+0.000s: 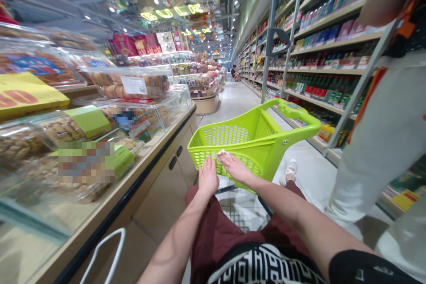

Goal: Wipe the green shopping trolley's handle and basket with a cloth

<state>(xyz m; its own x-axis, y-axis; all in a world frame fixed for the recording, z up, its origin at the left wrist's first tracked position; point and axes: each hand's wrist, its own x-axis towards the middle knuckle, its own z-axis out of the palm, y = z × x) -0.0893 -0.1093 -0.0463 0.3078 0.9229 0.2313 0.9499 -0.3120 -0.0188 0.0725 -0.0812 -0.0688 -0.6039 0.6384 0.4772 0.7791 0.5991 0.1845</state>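
Observation:
A bright green shopping cart point(229, 145) with a perforated basket stands right in front of my knees, its handle pointing right. My left hand point(209, 176) lies with its fingers stretched out against the near side of the basket, holding nothing. Beside it, my right hand point(237, 168) presses a small white wipe point(222, 154) to the basket side just below the rim. Most of the wipe is hidden under the fingers, and I cannot tell if it is paper or cloth.
On the left runs a display counter point(166, 137) with packed snacks in clear boxes. A shelving wall point(329, 71) full of bottles and packets lines the right. A person in white trousers point(369, 151) stands close on my right. A ladder-like grey frame point(271, 31) leans behind the cart.

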